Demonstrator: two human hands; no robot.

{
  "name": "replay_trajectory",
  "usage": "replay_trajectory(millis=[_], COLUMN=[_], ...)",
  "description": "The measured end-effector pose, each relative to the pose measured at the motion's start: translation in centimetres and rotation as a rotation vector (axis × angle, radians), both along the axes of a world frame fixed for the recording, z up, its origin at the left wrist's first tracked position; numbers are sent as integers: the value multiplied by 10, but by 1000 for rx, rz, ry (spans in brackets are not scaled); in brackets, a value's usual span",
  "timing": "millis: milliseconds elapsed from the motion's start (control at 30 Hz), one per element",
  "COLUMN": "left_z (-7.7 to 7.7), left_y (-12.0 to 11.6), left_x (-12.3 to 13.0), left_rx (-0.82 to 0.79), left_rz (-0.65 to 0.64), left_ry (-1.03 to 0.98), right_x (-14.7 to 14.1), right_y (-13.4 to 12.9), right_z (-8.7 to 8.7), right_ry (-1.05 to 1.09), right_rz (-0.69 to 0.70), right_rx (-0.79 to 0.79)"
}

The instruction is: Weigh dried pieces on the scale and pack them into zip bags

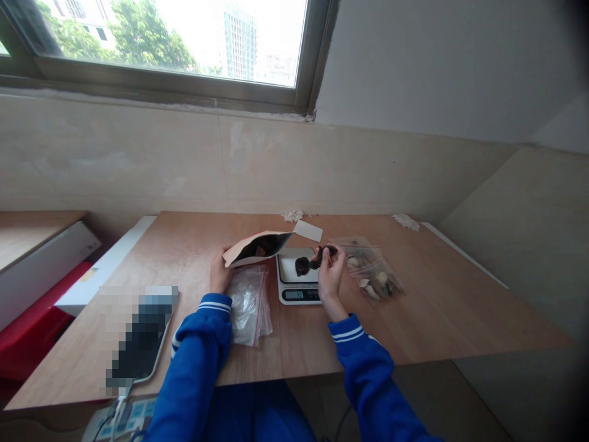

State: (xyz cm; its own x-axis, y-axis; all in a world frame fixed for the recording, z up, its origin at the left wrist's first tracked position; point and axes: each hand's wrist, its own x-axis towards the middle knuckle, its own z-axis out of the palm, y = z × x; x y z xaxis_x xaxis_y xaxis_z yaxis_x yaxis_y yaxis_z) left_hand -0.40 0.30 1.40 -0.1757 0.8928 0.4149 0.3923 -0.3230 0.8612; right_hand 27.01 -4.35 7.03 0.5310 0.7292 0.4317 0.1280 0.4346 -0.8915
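Note:
My left hand (221,273) grips the lower edge of a kraft paper pouch (256,248), which lies tilted with its open mouth toward the right and dark contents inside. My right hand (331,279) pinches a dark, glossy lump (324,254) above the far right corner of a white digital kitchen scale (298,290). Another dark lump (302,266) rests on the scale's platform. Part of the platform is hidden behind the pouch and the lump in my fingers.
A wooden table (427,301) carries a crumpled clear plastic bag (250,306), filled clear bags (372,271), a white card (308,230), tissue scraps (293,215) and a pixelated phone (140,334). A power strip (122,418) sits below the front edge.

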Motion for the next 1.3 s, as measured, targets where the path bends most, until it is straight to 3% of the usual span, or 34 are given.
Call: replay_trajectory(millis=[100, 167, 267, 433, 600, 867, 1167, 1300], left_z=[-7, -9, -11, -13, -14, -12, -10, -10], left_y=[7, 9, 10, 11, 12, 12, 9, 9], left_x=[-1, -2, -3, -3, -3, -3, -2, -2], left_rx=[-44, -53, -58, -40, -49, -44, -55, -52], left_rz=[69, 99, 112, 93, 107, 107, 98, 96], left_ry=[33, 61, 88, 78, 72, 38, 76, 70], right_x=[8, 7, 1, -4, -2, 14, 47, 50], right_y=[12, 18, 24, 33, 47, 75, 85, 75], right_z=[-21, -26, -24, -16, -11, -14, -29, -23], right_ry=[-161, -322, -599, -888, -831, -479, -431, -485], right_rz=[12, 79, 192, 209, 247, 409, 269, 232], right_rx=[-78, -105, -128, -212, -298, -315, -367, -378])
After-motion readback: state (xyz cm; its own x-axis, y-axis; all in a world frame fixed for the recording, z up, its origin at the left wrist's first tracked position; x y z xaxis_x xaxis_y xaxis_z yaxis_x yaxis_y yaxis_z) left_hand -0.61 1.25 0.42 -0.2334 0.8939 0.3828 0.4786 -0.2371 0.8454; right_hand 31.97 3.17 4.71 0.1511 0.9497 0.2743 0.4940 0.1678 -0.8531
